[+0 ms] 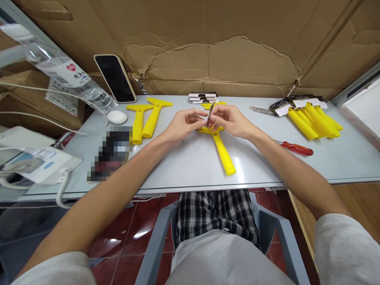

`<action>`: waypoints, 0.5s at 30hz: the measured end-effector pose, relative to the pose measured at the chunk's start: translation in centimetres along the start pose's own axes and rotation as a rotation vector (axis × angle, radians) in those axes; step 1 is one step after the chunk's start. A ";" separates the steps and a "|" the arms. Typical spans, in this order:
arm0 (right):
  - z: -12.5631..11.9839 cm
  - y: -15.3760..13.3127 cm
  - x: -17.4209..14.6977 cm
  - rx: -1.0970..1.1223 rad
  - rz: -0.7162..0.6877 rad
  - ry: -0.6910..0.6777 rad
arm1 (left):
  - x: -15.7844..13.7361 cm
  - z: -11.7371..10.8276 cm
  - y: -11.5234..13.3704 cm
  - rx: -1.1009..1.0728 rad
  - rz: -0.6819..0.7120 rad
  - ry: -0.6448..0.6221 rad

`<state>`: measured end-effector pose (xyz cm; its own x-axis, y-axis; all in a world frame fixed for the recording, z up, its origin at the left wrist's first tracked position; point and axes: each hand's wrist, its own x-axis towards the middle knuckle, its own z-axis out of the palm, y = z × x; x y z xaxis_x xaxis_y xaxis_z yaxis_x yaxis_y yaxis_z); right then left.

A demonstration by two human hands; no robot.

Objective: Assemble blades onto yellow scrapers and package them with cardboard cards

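A thin flat piece point(211, 111), probably light, stiff and best taken by its faces, is being pinched in the right hand point(230, 121) over the yellow tool point(223, 152) lying on the tabletop point(184, 168). The left hand point(184, 122) is being held half-curled beside the piece; whether it is gripping cannot be told.

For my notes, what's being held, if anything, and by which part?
A thin flat piece, pinched near its lower end by the right hand; whether the left hand grips it too, I can't tell.

Left hand point(183, 122), right hand point(231, 120) close together, fingers point(195, 112) bent.
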<state>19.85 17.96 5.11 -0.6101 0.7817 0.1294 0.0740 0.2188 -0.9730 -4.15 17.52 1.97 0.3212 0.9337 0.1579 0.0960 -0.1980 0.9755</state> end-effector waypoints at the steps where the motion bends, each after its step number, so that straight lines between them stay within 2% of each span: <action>1: 0.0 0.1 0.1 0.010 0.003 0.013 | 0.1 -0.2 -0.2 0.000 -0.009 0.019; 5: -0.1 0.5 0.3 0.018 -0.002 0.068 | 0.1 -0.3 -0.3 0.006 -0.011 0.018; 10: 0.6 1.2 0.4 0.026 -0.013 0.143 | 0.0 0.5 0.2 0.012 0.018 -0.016; 15: 1.3 0.5 0.3 0.045 0.036 0.189 | -0.1 1.0 0.4 -0.010 -0.020 0.036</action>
<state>18.64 17.53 4.40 -0.4487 0.8850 0.1243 0.0548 0.1661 -0.9846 -3.23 17.01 2.20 0.2853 0.9476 0.1439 0.0921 -0.1765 0.9800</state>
